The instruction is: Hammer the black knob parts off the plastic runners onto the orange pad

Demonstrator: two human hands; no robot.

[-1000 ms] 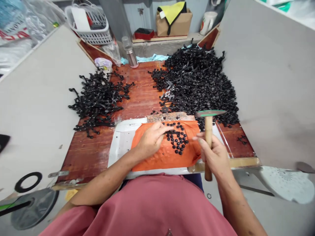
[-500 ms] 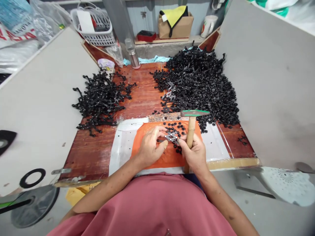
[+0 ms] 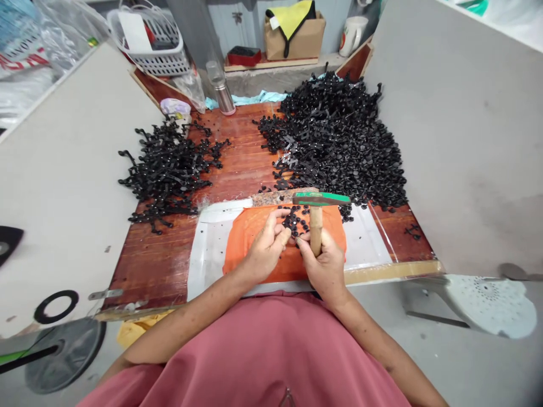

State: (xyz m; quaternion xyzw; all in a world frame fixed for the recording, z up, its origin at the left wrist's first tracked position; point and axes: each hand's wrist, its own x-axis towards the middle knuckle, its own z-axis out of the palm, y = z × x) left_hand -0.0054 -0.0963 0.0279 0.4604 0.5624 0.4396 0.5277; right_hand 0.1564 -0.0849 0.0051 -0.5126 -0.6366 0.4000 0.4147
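My right hand is wrapped round the wooden handle of a hammer, whose green-edged head points up and away from me. Its thumb and forefinger also reach a small black linked piece between the hands. The fingers of my left hand are closed on that piece from the other side; its exact shape is partly hidden. Both hands are over an orange cloth, where several small round black parts lie just beyond the fingertips.
A big heap of black parts covers the table's back right. A smaller heap of linked black pieces lies at left. Grey panels flank the table. At the back stand a flask, a basket and a mug.
The linked piece was spread flat and showed shiny rivets; now it is turned and darker. My hands have drawn closer together, and the hammer has shifted left with its head tilted.
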